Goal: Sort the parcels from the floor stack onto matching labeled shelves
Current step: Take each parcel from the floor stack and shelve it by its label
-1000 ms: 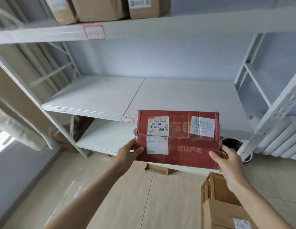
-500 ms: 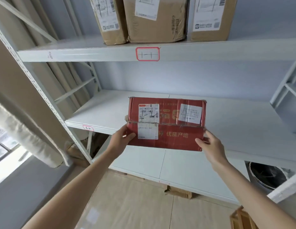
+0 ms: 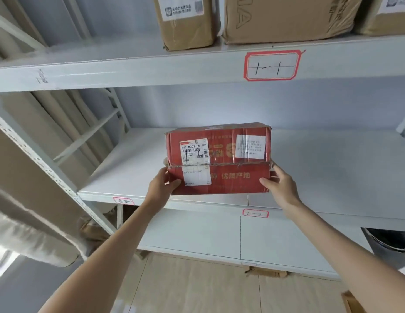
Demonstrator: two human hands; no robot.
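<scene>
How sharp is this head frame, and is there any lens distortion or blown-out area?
Head view: the red parcel is fairly sharp, its larger label print legible; wide-angle bending bows the top shelf; the curtain at left is smeared; daylight blows out the lower-left corner.

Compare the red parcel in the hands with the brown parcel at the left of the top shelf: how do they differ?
The red parcel is printed red card; the brown parcel is plain kraft. The red parcel is gripped at its ends by the left hand and right hand over the middle shelf; the brown parcel sits unheld on the top shelf. Both carry white shipping labels.
</scene>
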